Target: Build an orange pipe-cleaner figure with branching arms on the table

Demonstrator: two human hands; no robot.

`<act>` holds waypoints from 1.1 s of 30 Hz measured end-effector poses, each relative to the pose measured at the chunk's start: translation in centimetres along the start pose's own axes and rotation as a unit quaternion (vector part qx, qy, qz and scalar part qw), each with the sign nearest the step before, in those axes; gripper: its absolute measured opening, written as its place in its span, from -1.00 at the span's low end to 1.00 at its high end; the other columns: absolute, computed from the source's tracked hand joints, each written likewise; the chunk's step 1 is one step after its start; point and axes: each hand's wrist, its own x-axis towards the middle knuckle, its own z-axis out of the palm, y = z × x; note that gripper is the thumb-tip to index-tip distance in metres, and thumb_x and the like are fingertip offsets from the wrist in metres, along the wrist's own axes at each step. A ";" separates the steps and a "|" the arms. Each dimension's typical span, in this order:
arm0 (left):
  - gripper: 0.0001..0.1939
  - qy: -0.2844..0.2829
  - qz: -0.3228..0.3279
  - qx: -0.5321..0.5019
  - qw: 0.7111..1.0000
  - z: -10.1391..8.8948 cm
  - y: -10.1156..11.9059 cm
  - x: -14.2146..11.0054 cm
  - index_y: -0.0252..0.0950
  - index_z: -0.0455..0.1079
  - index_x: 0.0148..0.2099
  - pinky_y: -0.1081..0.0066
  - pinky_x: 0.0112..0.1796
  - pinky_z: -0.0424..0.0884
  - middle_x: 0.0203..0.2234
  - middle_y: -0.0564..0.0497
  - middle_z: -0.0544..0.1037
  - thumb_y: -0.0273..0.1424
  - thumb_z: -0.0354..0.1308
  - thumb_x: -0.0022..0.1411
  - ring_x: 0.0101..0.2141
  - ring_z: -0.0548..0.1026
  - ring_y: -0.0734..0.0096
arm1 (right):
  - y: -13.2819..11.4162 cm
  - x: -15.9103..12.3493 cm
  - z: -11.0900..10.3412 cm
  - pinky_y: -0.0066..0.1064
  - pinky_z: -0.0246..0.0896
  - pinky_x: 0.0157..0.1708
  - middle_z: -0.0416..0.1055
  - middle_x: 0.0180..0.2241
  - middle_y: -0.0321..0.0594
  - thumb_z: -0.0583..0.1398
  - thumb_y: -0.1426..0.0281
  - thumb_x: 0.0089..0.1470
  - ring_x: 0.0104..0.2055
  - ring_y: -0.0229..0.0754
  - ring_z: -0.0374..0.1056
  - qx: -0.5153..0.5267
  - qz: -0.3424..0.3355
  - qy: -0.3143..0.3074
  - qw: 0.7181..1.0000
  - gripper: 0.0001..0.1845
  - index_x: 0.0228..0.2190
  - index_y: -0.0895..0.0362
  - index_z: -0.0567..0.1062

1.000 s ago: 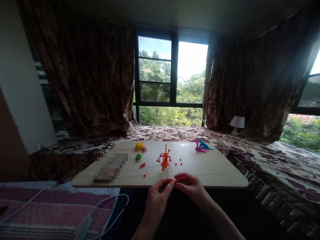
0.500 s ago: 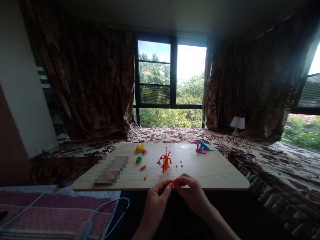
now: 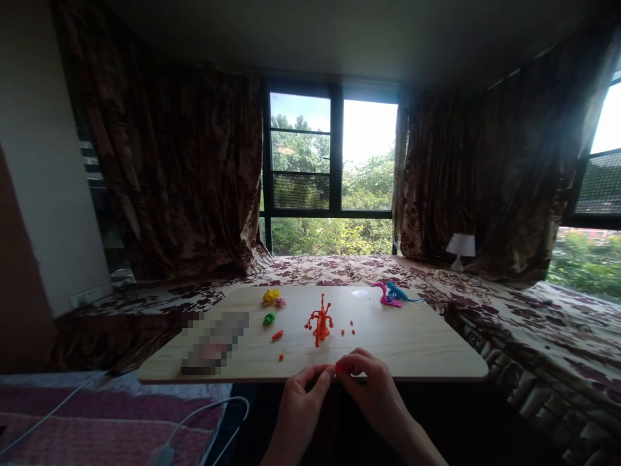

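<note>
My left hand [image 3: 301, 402] and my right hand [image 3: 369, 387] meet at the near edge of a light wooden board [image 3: 412, 343], fingertips pinched together on a small piece of orange clay [image 3: 341, 367]. Just beyond them an orange clay figure [image 3: 320, 319] with thin upright arms stands on the board. Small orange clay bits [image 3: 348, 331] lie to its right and two more orange bits [image 3: 277, 335] to its left.
Yellow [image 3: 270, 296], pink and green [image 3: 268, 318] clay lumps lie at the board's back left. Pink and blue clay figures [image 3: 391, 293] sit at the back right. A blurred flat object [image 3: 213, 336] lies on the left. White cables [image 3: 204, 414] run below; a small lamp [image 3: 460, 248] stands by the curtain.
The orange clay strip that stuck out from my right fingers is now squeezed short between both hands' fingertips. The view has tilted up slightly, so the hands sit lower in frame.
</note>
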 end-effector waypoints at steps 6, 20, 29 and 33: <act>-0.65 -0.008 -0.011 -0.007 1.000 -0.1 -0.4 0.0 -0.29 0.47 -0.18 0.45 -0.25 0.33 -0.39 0.02 0.56 -0.19 0.10 0.05 -0.32 0.46 0.33 | 0.1 -0.1 0.1 -0.50 0.22 -0.39 0.35 -0.44 -0.30 0.15 0.46 -0.01 -0.39 -0.30 0.31 0.006 0.001 0.000 1.000 -0.91 -0.44 0.11 0.48; -0.65 -0.028 -0.024 -0.054 0.998 -0.3 -0.2 0.0 -0.29 0.47 -0.17 0.44 -0.20 0.32 -0.35 -0.01 0.56 -0.21 0.13 0.02 -0.27 0.46 0.30 | -0.1 0.1 0.0 -0.50 0.23 -0.38 0.37 -0.43 -0.29 0.15 0.45 0.00 -0.38 -0.28 0.32 0.012 -0.009 -0.010 1.000 -0.90 -0.43 0.10 0.50; -0.67 -0.016 -0.026 -0.029 0.999 -0.2 -0.1 0.1 -0.31 0.49 -0.27 0.40 -0.21 0.32 -0.40 -0.02 0.57 -0.19 0.12 0.02 -0.30 0.46 0.29 | 0.3 0.0 -0.5 -0.48 0.21 -0.37 0.39 -0.45 -0.30 0.14 0.44 0.01 -0.39 -0.27 0.32 -0.014 -0.013 -0.010 1.000 -0.89 -0.45 0.09 0.49; -0.66 -0.023 -0.029 -0.026 0.999 -0.2 -0.2 0.1 -0.31 0.48 -0.25 0.39 -0.22 0.31 -0.40 -0.01 0.56 -0.18 0.12 0.02 -0.30 0.46 0.28 | 0.7 0.1 -0.7 -0.48 0.21 -0.37 0.40 -0.44 -0.30 0.14 0.43 0.01 -0.38 -0.27 0.33 -0.024 -0.014 -0.017 0.999 -0.89 -0.44 0.09 0.49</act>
